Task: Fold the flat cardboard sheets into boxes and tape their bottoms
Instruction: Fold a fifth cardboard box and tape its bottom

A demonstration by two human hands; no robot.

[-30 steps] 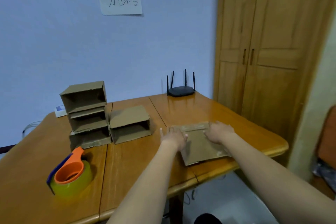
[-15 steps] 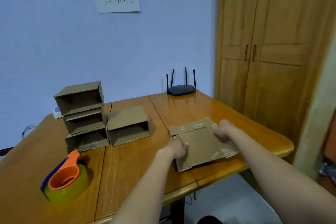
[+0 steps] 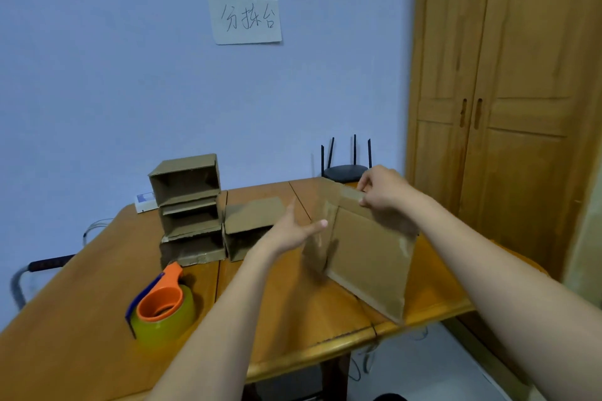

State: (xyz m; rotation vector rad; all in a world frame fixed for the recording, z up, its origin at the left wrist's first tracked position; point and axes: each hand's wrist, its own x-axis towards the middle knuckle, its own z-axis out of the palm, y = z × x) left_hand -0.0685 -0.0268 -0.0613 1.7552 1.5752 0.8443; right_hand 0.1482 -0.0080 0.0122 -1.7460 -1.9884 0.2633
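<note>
The sheet (image 3: 368, 257) is held up above the right part of the surface (image 3: 81, 319), standing on edge and tilted, its brown face toward the camera, with a strip of tape along its upper edge. The right hand (image 3: 384, 189) grips its top far corner, fingers (image 3: 366, 180) curled over the edge and thumb pinching from the near side. The left hand (image 3: 293, 228) lies against the sheet's blurred left side with the thumb stretched out to the right; whether its other fingers hold the sheet I cannot tell.

Left of the hands stand four folded boxes: a stack (image 3: 187, 205) of three with their open sides toward the camera, and a single box (image 3: 249, 228) touching the stack's right side, partly behind the left hand. Nearer, a tape dispenser (image 3: 161, 306) with an orange handle and a yellowish roll sits on the surface. A black router (image 3: 345, 169) stands at the far edge, against the blue wall. A paper note (image 3: 246, 18) is taped to that wall, and a wooden wardrobe (image 3: 508, 107) fills the right side.
</note>
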